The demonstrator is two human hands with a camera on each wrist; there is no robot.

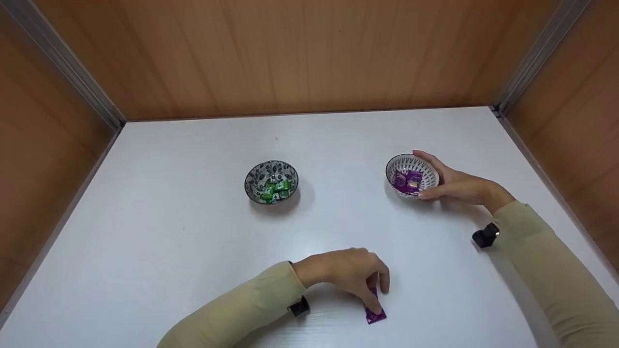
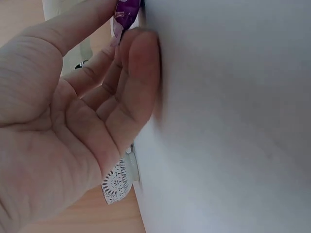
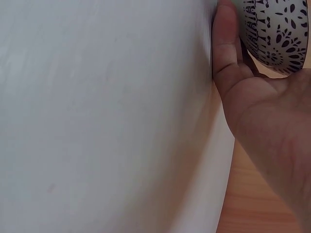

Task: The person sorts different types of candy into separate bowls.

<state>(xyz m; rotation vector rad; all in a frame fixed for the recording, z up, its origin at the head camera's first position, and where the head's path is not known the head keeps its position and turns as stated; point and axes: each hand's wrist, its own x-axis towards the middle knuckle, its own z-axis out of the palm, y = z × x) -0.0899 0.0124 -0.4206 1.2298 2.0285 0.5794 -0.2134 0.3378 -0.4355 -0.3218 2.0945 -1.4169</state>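
My left hand (image 1: 355, 273) is low over the front of the table, pinching a small purple wrapped candy (image 1: 375, 316) between thumb and fingers. In the left wrist view the candy (image 2: 126, 14) shows by the thumb tip, and the curled fingers lie close along the table surface. Farther back on the right, my right hand (image 1: 459, 186) grips a white bowl with dark dashes (image 1: 428, 170) from its right side, thumb at the near rim and fingers behind. Purple candies (image 1: 408, 181) lie in this bowl. Dark leaf-like marks cover its outside (image 3: 277, 34) in the right wrist view.
A second bowl, dark-patterned (image 1: 271, 169), stands left of the first one and contains several green wrapped candies (image 1: 276, 190). The white table (image 1: 169, 193) is bounded by wood-grain panels (image 1: 290, 58) at the back and both sides. Black wrist cameras (image 1: 485, 237) hang at both cuffs.
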